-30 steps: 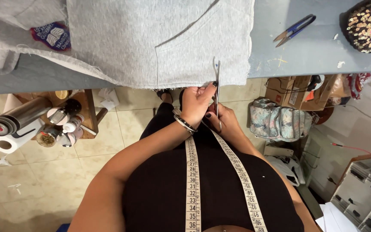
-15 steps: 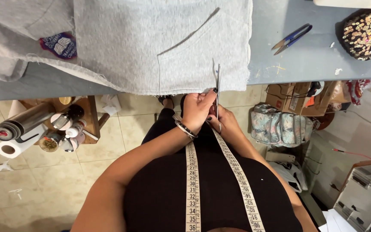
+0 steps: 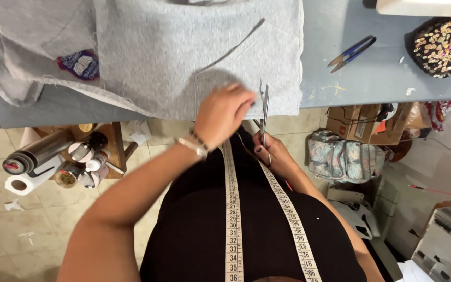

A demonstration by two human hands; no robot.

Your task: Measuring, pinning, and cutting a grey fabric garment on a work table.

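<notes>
Your left hand [image 3: 224, 112] flat on grey fabric [image 3: 184, 57] at counter [image 3: 351, 78] edge, right hand [image 3: 267, 151] apparently gripping scissors [image 3: 265, 107], blades in hem.

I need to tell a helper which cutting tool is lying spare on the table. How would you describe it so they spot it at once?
Start at the blue-grey table and look right of the grey garment, toward the dark sequined piece. Between them lie small thread snips with blue handles, on bare tabletop. Unlike the scissors in the right hand at the garment's hem, nobody touches them.
</notes>
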